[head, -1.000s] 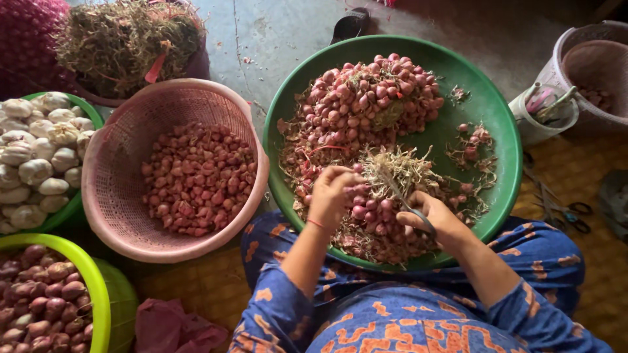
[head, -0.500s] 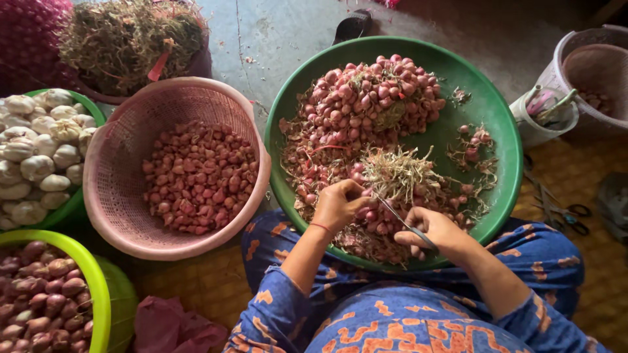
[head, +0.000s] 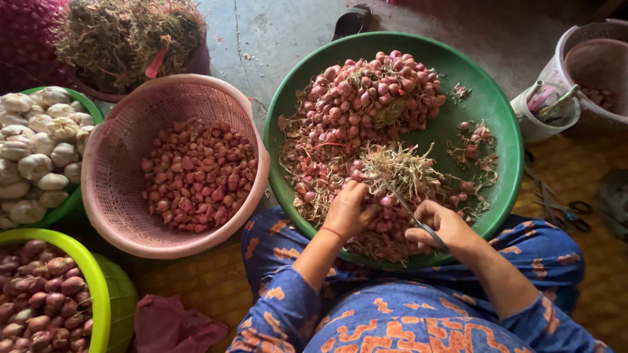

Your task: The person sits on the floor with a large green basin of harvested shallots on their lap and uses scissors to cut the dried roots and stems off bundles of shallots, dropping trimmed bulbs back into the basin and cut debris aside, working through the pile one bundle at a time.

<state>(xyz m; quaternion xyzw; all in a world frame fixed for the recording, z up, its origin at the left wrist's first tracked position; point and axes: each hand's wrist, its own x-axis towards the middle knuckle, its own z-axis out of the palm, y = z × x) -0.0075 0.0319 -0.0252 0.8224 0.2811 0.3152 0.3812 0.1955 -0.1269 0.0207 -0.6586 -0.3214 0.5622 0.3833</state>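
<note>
The left hand (head: 347,210) now sits a little farther left and nearer than a second ago, pinching a shallot (head: 386,202) at its fingertips instead of digging in the pile. The right hand (head: 439,225) has drawn nearer, its knife (head: 412,214) angled up-left toward that shallot.

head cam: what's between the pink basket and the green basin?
Nothing lies between them. The pink basket and the green basin nearly touch; only a sliver of bare concrete floor shows in the gap, in the head view.
</note>
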